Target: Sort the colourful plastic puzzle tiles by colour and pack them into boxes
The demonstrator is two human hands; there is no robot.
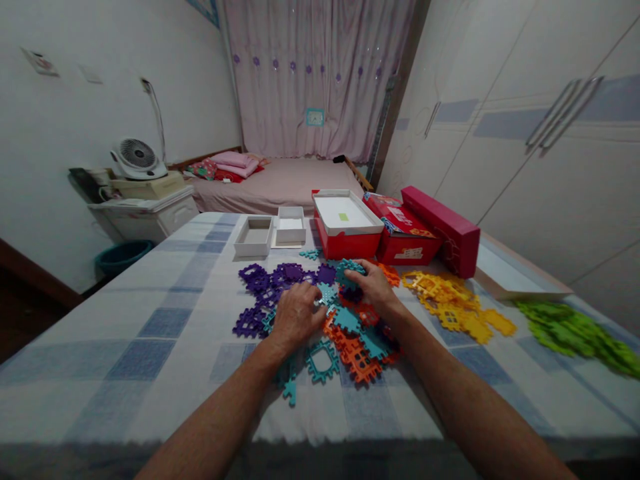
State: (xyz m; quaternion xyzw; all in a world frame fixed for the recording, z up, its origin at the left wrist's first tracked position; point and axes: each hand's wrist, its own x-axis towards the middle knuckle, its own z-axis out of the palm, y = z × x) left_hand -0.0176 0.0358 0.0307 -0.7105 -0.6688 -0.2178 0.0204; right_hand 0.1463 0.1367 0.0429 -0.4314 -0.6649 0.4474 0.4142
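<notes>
Teal interlocking puzzle pieces with toothed edges, one of them a teal puzzle piece [347, 272], are at the fingertips of my right hand [380, 291], which grips at the far side of a mixed pile. My left hand [297, 312] rests low over the pile's left part, fingers bent and thumb apart, with nothing visible held. Beside its fingertips lies another teal piece [327, 294]. Purple pieces [255, 278] spread to the left. Orange pieces [361, 362] and a teal square frame [321, 361] lie nearer me. Some pieces under both hands are hidden.
Yellow pieces [450, 303] and green pieces [575, 337] form separate heaps at the right. Behind stand two small white boxes, a red box [350, 244] with a white tray on top, another red box [410, 248] and a long crimson box [443, 230]. A checked cloth [165, 373] covers the table.
</notes>
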